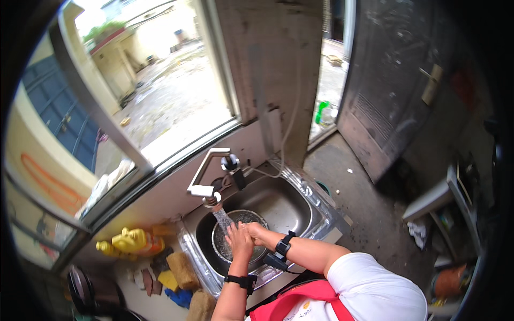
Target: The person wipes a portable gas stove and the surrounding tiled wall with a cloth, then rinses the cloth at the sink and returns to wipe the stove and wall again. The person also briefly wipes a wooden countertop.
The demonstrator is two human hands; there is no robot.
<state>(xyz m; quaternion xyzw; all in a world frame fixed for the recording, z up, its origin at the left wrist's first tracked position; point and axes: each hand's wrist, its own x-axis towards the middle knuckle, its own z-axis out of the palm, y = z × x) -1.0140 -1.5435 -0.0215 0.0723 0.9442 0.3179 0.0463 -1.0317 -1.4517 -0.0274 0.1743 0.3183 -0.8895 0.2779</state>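
Observation:
Water runs from the metal faucet [202, 190] into a round metal basin [263, 218] standing in the stainless steel sink [287, 200]. Beside the stream, over the basin, my left hand [240, 240] has its fingers extended. My right hand [256, 233] touches it from the right, with its fingers partly hidden behind the left one. No object shows in either hand. Each wrist wears a black strap with a small device.
Left of the sink lie brown sponges [182, 269], a yellow sponge [168, 280], a blue cloth [179, 297] and yellow plastic bottles [134, 242]. A window frame [192, 142] rises behind the sink. On the right stands a dark door [385, 88], open onto the outside.

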